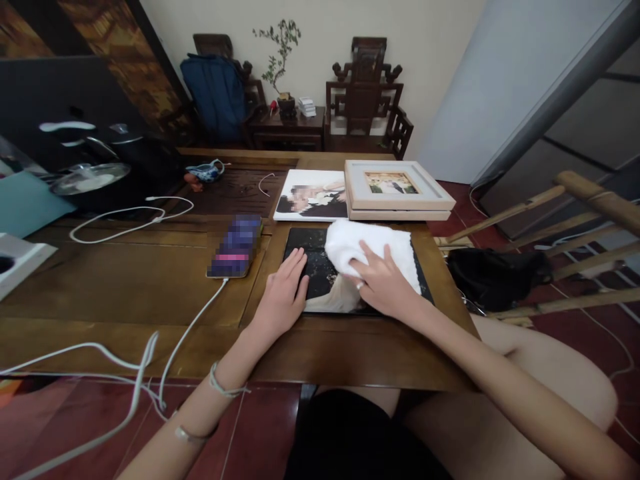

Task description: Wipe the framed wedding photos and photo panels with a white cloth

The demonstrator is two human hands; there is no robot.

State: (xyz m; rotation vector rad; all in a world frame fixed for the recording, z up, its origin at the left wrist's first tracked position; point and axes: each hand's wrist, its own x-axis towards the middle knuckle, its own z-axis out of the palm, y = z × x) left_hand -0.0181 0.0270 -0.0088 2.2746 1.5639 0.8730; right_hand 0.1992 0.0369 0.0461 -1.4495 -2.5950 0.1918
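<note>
A dark photo panel, with a pale dress-like shape along its lower part, lies flat on the wooden table near its right front edge. My left hand rests on the panel's left edge, fingers stretched out flat and holding nothing. On the panel's right half, my right hand presses a folded white cloth, its fingers bent over the fabric. The cloth hides much of the panel's upper right. A ring shows on my right hand.
Behind the panel lie a white photo print and stacked pale picture frames. A phone on a white cable lies left. Farther left stands a lidded pot. A bamboo chair is at right.
</note>
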